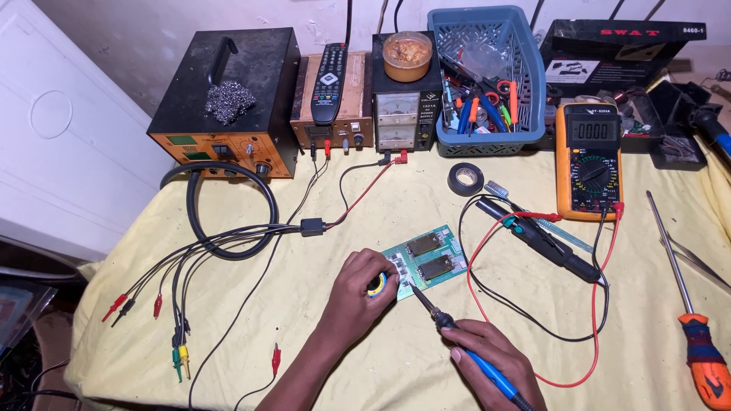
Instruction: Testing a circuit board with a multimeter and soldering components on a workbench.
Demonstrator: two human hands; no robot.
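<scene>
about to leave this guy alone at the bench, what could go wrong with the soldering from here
1. The left hand rests right at the green circuit board, close to the soldering iron tip held by the right hand; a slip could burn fingers.
2. The red multimeter lead loops beside the board, so the hot tip might scorch it.
3. The yellow cloth under the board could singe.

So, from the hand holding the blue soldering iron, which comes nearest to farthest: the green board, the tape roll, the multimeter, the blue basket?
From the right hand:
1. Green circuit board, just up and left, under the iron's tip.
2. Black tape roll, farther up the cloth.
3. Orange multimeter, up and right.
4. Blue basket, at the back wall.
</scene>
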